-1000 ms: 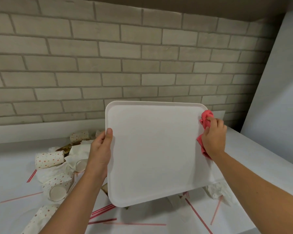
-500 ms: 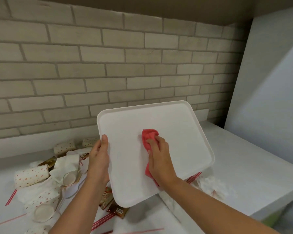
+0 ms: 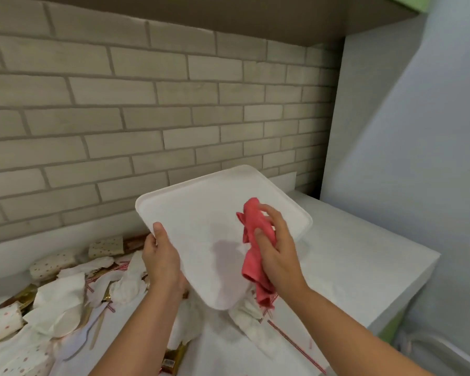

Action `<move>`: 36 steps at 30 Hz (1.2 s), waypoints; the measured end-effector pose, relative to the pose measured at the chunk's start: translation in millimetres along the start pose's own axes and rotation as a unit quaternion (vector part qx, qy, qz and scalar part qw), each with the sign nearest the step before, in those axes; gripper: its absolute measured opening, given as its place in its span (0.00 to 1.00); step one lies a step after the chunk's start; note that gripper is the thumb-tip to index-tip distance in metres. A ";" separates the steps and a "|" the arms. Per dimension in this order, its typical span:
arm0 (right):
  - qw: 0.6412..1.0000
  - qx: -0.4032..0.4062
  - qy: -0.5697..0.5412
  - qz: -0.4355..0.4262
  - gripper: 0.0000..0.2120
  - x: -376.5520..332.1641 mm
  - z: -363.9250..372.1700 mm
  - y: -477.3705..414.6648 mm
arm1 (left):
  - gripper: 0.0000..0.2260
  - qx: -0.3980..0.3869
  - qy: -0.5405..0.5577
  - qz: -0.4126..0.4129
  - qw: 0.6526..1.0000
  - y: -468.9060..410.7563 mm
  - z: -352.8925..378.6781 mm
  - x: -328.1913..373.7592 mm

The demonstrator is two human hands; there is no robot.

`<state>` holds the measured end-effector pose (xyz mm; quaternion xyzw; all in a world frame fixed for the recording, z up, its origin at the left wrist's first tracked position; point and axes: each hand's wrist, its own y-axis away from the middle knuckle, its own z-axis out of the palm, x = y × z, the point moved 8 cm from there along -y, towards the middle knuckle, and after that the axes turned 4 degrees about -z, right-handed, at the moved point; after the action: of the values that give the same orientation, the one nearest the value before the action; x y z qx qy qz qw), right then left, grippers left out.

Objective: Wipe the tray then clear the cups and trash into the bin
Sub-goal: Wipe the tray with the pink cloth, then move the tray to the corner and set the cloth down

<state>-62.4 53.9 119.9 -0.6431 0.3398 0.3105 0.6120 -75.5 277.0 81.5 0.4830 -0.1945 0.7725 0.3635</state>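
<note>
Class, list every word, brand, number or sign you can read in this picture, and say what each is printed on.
No text is readable.
Pale label on the brown and gold wrapper: dark marks, too blurred to read.
On the spotted paper cups: dots only, no lettering seen.
On the tray and the red cloth: nothing printed.

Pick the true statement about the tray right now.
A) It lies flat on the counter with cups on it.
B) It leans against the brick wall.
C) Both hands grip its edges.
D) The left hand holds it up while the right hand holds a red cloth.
D: the left hand grips the tray by its edge, tilted above the counter, and the right hand holds the red cloth.
</note>
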 end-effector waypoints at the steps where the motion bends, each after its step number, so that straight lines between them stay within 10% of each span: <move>1: 0.999 0.049 0.019 0.004 0.19 2.3 -19.9 -3.8 | 0.12 0.008 0.008 -0.004 1.000 -2.0 6.6 -4.4; 5: 0.977 0.177 0.060 0.107 0.15 44.1 -85.7 -5.1 | 0.10 0.009 0.048 -0.040 0.998 -1.1 47.0 -24.0; 11: 0.948 0.155 -0.102 0.259 0.18 85.3 -103.5 -3.2 | 0.14 -0.057 0.118 -0.095 0.987 11.0 124.7 -61.8; 16: 0.960 0.104 -0.131 0.223 0.31 84.2 -129.1 -37.2 | 0.16 -0.084 0.183 -0.151 0.968 19.1 186.5 -95.8; 25: 0.949 0.154 -0.150 0.229 0.14 124.9 -222.9 -104.1 | 0.14 -0.239 0.135 -0.228 0.934 27.1 292.4 -158.0; 36: 0.893 0.156 -0.158 0.392 0.15 245.0 -353.2 -116.7 | 0.07 -0.304 0.046 -0.410 0.859 39.5 336.2 -246.9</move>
<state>168.3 -310.2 7.9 -0.2962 0.5073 0.5655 0.5788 164.7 -60.4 18.2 0.3487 -0.1868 0.4770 0.7848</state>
